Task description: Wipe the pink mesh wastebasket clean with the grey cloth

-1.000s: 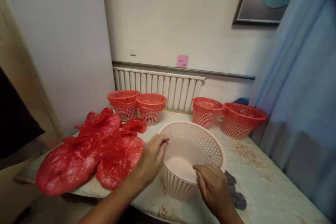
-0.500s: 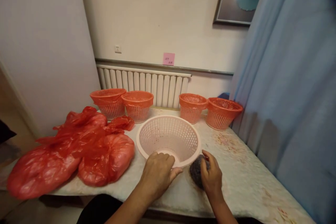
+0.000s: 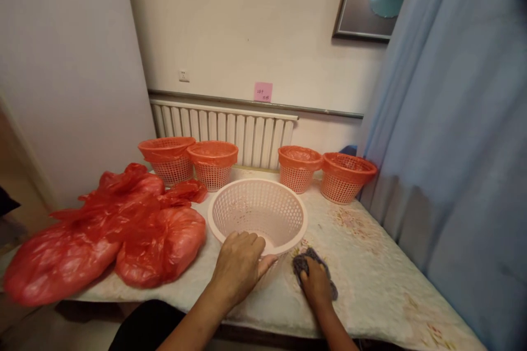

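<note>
A pale pink perforated plastic basket [image 3: 284, 197] stands on the cloth-covered table in front of me. My left hand [image 3: 240, 266] grips its near rim, fingers over the edge and thumb along the outside. Just right of the basket, my right hand [image 3: 317, 284] is closed on a dark grey cloth [image 3: 302, 266], which is bunched up and lies against the table. The undersides of the right fingers are hidden by the hand and the cloth.
Several small baskets lined with red bags, such as this one [image 3: 298, 173], stand along the back. Full red plastic bags [image 3: 160, 247] cover the table's left side. A blue curtain [image 3: 444, 148] hangs on the right; a radiator [image 3: 224, 123] is behind.
My right hand has closed on the grey cloth, which now looks squashed and spread towards me. My left hand keeps its hold on the basket rim. The view has shifted slightly.
</note>
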Demonstrator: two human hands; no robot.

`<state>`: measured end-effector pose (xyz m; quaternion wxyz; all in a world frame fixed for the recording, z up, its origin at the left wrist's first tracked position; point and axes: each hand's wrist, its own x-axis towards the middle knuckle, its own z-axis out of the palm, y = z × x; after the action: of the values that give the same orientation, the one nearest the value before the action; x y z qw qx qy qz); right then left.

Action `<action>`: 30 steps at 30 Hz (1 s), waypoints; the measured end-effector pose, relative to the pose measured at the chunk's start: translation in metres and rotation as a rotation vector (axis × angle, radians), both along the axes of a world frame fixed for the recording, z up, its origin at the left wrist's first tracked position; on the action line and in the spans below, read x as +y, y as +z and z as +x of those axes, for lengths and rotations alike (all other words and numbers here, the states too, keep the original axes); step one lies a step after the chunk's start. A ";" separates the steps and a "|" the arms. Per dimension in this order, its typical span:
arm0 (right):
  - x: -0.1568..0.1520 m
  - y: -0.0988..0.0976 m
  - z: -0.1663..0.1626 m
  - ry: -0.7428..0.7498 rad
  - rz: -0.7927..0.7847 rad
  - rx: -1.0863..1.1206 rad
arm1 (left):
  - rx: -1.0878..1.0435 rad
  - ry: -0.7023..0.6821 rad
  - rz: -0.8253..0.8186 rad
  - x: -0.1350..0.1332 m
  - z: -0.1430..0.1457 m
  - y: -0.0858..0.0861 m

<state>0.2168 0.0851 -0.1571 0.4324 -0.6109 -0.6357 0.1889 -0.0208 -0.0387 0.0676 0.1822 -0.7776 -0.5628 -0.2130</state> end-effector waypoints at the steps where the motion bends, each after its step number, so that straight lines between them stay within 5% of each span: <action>1: 0.003 0.003 0.003 -0.031 -0.042 0.152 | 0.004 -0.001 0.002 0.000 0.000 0.000; 5: 0.006 0.027 0.019 -0.111 -0.117 0.492 | 0.000 -0.016 0.011 0.001 0.000 -0.002; 9: -0.016 0.094 0.022 -0.121 -0.029 0.869 | -0.012 -0.028 0.032 0.001 -0.001 -0.003; 13: -0.055 0.180 0.004 -0.145 0.269 0.587 | -0.018 -0.039 0.047 0.000 -0.001 -0.002; 16: -0.081 0.213 -0.024 -0.084 0.485 0.283 | -0.027 -0.037 0.043 0.000 -0.001 -0.002; 21: -0.092 0.203 -0.073 0.361 0.701 -0.139 | -0.059 -0.067 0.003 0.000 -0.002 -0.004; 30: -0.064 0.198 -0.083 0.275 0.615 -0.140 | -0.076 -0.083 0.053 0.009 0.000 -0.011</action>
<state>0.1343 0.0212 0.0404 0.5220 -0.3722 -0.7674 0.0023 -0.0213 -0.0298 0.0569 0.1719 -0.7866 -0.5307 -0.2646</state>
